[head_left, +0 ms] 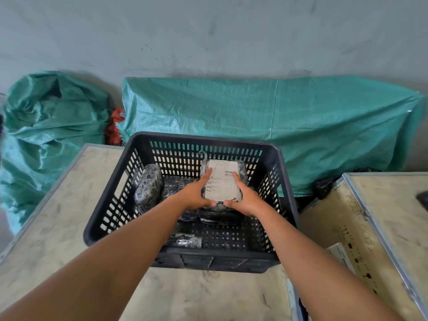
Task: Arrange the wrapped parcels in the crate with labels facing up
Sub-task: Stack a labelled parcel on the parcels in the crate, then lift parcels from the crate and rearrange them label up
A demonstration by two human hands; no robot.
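A black slotted crate [106,205] stands on a wooden case in front of me. Inside it both hands hold a wrapped parcel [223,181] whose white label faces up. My left hand [196,195] grips its left edge and my right hand [246,198] grips its right edge, thumbs at the near end. A dark wrapped parcel [148,186] leans on edge against the crate's left wall. Another dark parcel [176,185] lies behind my left hand, more lie under the held one, and a small one [187,242] rests near the front wall.
The crate sits on a pale wooden case [58,228] with metal edging. A second such case [382,228] stands to the right, with a white label strip [342,256] on it. Green woven sacks [254,123] line the wall behind.
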